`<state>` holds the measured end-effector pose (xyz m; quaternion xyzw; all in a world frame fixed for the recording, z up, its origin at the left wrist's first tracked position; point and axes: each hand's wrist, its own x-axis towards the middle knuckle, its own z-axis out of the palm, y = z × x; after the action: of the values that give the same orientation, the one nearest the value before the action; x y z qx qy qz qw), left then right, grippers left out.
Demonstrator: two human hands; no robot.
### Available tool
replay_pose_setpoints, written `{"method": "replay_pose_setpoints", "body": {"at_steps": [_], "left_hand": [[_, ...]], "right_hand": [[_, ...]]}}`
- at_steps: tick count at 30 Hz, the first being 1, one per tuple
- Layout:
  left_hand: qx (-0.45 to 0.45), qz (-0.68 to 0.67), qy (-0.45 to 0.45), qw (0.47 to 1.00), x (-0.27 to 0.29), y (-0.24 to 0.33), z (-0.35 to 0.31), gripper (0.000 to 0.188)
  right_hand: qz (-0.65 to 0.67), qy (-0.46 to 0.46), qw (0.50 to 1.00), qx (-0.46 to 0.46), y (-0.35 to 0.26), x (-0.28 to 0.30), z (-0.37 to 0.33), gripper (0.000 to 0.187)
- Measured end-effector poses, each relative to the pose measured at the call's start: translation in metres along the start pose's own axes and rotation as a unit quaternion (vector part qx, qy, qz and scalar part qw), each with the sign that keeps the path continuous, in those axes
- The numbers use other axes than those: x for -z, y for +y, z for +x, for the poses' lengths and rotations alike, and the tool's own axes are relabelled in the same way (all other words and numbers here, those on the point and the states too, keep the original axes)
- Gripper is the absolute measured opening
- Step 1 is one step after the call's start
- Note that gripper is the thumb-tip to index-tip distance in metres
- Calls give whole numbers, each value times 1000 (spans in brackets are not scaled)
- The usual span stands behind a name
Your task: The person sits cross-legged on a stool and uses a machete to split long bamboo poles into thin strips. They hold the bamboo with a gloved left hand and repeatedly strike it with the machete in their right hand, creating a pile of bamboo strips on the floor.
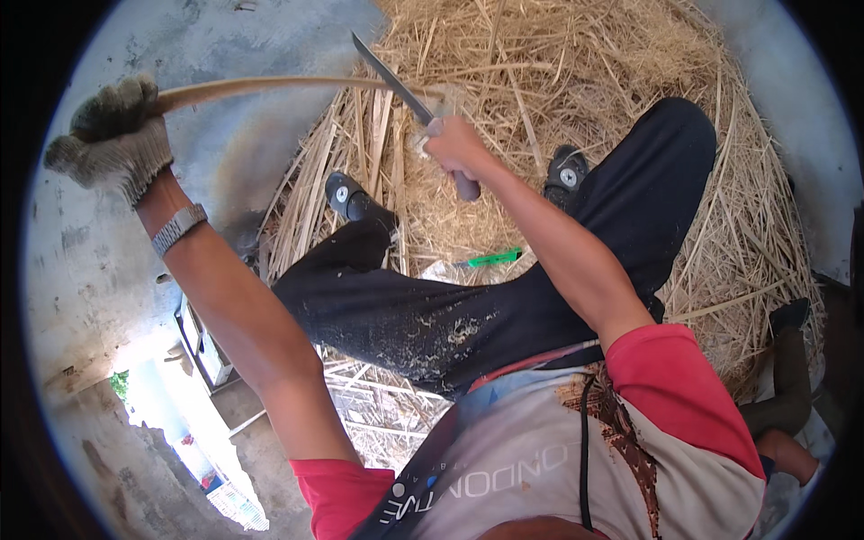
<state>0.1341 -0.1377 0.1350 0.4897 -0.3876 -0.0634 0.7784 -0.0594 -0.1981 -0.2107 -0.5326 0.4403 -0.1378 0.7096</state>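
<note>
Straw-coloured shavings [558, 81] lie in a deep heap over the concrete floor [261, 135], spreading from the top of the view down past the person's legs. The left hand [115, 135], in a grey knitted work glove, is raised at the upper left with its fingers [112, 101] wrapped tight round one end of a long pale bamboo strip [270, 87]. That strip arches to the right and reaches the knife [405, 88] near the middle top of the view. The bare right hand [457, 148] grips the knife's handle, fingers pressed together round it, and the dark blade slants up and to the left, its edge meeting the strip just above the hand. A metal watch [178, 227] sits on the left wrist. Below the hands the person's dark trousers [468, 310] are dusted with pale fibres, and two dark shoes [351, 200] rest on the shavings to either side of the right hand. A small green tool [493, 258] lies on the heap between the legs, apart from both hands
</note>
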Motion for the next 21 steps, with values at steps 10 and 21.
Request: {"method": "replay_pose_setpoints", "body": {"at_steps": [10, 21], "left_hand": [[-1, 17, -89, 996, -6, 13, -55, 56], [-23, -8, -122, 992, -18, 3, -50, 44]], "right_hand": [[-262, 105, 946, 157, 6, -18, -26, 8], [-302, 62, 945, 106, 16, 5, -11, 13]]}}
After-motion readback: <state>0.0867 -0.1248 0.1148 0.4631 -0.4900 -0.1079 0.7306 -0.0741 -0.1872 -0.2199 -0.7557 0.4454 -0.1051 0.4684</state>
